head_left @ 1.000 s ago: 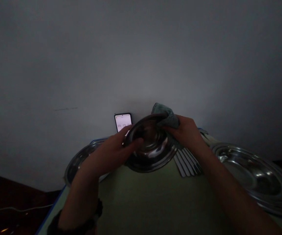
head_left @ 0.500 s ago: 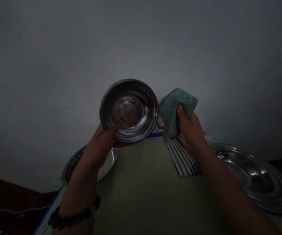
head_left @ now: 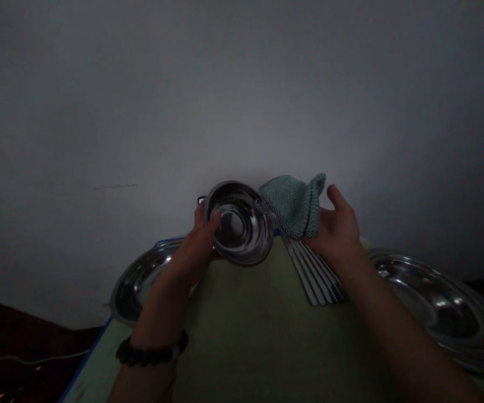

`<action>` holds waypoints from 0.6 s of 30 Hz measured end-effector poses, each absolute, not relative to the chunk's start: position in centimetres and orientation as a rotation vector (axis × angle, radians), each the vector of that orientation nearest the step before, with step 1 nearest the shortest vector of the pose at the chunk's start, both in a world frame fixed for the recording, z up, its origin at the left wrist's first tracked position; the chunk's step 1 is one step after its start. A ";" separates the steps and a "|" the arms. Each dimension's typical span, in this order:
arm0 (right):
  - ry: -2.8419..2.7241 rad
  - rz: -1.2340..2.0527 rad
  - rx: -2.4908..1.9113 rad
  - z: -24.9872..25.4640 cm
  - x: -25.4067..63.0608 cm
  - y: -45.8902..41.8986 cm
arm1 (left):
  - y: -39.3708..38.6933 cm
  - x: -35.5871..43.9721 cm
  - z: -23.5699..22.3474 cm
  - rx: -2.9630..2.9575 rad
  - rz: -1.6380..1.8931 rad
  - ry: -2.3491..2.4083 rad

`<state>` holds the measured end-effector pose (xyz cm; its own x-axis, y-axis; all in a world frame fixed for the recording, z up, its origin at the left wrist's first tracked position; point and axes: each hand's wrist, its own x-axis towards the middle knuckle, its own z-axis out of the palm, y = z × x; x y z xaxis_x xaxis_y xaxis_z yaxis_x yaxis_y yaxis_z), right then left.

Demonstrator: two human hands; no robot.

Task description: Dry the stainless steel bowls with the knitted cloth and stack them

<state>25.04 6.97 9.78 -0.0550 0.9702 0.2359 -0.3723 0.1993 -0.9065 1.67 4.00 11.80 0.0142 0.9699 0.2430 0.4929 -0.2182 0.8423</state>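
My left hand (head_left: 197, 240) grips a shiny steel bowl (head_left: 242, 238) at its left side, with the thumb over the rim and the fingers behind. The bowl is tilted so its inside faces me. Just right of it, a green knitted cloth (head_left: 292, 204) with a dark-edged border touches or overlaps the bowl's right rim. The cloth rests on the fingers of my right hand (head_left: 337, 226), whose thumb is raised away from it; the fingers are mostly hidden under the cloth. Below the right hand, several flat metal utensil handles (head_left: 314, 274) lie side by side on the table.
A wide steel basin (head_left: 126, 291) stands at the left, partly behind my left forearm. Large steel basins (head_left: 447, 313), apparently stacked, stand at the right. The pale green tabletop (head_left: 242, 336) has a blue edge and meets a grey wall (head_left: 242, 84). A white cable runs at lower left.
The bowl has moved down and right and looks smaller. My right thumb has lifted off the cloth, which has turned and spread toward the bowl. The left forearm has shifted right.
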 end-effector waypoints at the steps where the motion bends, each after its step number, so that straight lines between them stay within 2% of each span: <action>1: -1.039 1.326 -0.681 9.8 25.0 6.9 | 4.0 2.0 11.8 1.646 1.147 1.454; 5: -0.757 1.537 -0.414 10.4 24.0 6.3 | 4.0 3.1 11.9 1.250 1.200 1.233; 9: -0.522 1.653 -0.274 10.9 22.9 5.8 | 4.1 3.1 11.8 1.192 1.231 1.244; 14: -0.389 1.566 -0.381 10.9 23.2 6.1 | 4.3 2.3 11.5 1.168 1.286 1.259; 18: -0.584 1.416 -0.421 10.8 23.0 6.4 | 3.8 3.1 11.8 1.170 1.256 1.249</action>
<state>23.00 6.37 10.82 0.0532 0.9905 0.1271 -0.7919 0.1194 -0.5989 3.07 3.78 11.77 -0.0614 0.9981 -0.0045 -0.0094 0.0039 0.9999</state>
